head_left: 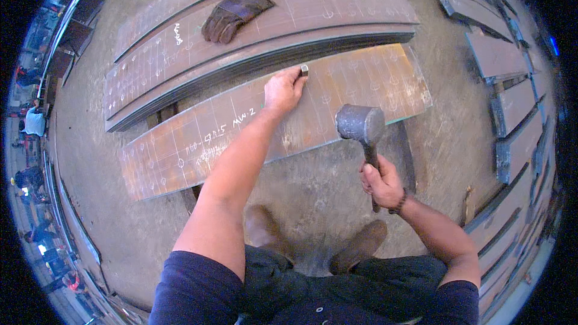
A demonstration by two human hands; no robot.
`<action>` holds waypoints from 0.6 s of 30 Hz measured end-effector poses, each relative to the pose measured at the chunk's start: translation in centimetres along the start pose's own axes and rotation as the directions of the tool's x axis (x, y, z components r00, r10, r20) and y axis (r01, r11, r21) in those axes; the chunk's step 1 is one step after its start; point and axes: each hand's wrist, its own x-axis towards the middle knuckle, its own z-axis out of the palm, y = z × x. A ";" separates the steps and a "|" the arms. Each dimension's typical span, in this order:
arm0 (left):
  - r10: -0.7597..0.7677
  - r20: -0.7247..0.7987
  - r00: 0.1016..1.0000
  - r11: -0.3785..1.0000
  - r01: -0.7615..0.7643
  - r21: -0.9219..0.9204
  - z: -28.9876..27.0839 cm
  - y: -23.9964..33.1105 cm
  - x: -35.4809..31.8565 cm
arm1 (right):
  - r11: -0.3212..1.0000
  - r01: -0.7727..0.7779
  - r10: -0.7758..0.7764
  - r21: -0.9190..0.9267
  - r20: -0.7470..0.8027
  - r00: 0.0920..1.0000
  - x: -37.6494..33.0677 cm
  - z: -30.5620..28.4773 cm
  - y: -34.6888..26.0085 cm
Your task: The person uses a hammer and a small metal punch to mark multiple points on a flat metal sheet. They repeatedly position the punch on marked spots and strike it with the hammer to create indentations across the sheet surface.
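My left hand pinches a short, square-ended metal punch near the far edge of a steel plate. The plate bears chalk lines, circles and handwriting, with rusty orange patches. Whether the punch's lower tip touches the steel is hidden by my fingers. In my right hand is the handle of a hammer with a thick, dark, blocky head. That head is raised over the plate's near edge, to the right of the punch and apart from it.
Beyond the plate lie stacked, chalk-marked steel plates with a dark leather glove on top. More steel pieces line the right side. My boots stand on the concrete floor. A distant person is at the far left.
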 end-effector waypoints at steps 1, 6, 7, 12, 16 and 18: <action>0.011 -0.004 1.000 1.000 -0.011 0.011 0.0 0.0 0.0 | 0.996 0.027 -0.031 -0.089 -0.050 0.998 1.0 0.3 0.1; 0.067 -0.083 0.994 0.997 -0.069 -0.021 0.1 0.0 -0.3 | 0.946 0.050 -0.110 -0.322 -0.171 0.979 6.5 1.7 -0.8; 0.071 -0.075 0.995 0.997 -0.072 -0.012 0.2 -0.1 -0.3 | 0.936 -0.013 -0.067 -0.352 -0.214 0.975 7.7 2.1 -1.6; 0.104 -0.089 0.991 0.993 -0.108 -0.037 0.5 -0.4 -0.3 | 0.868 0.426 -0.473 -0.255 -0.165 0.866 11.2 2.6 -6.4; 0.066 -0.051 0.996 0.997 -0.068 -0.035 0.2 -0.2 -0.3 | 0.796 0.489 -0.555 -0.356 -0.106 0.825 13.3 2.5 -6.7; 0.043 0.000 0.999 0.999 -0.043 -0.005 0.0 -0.1 -0.2 | 0.735 0.175 -0.318 -0.655 -0.106 0.942 14.5 2.5 -5.4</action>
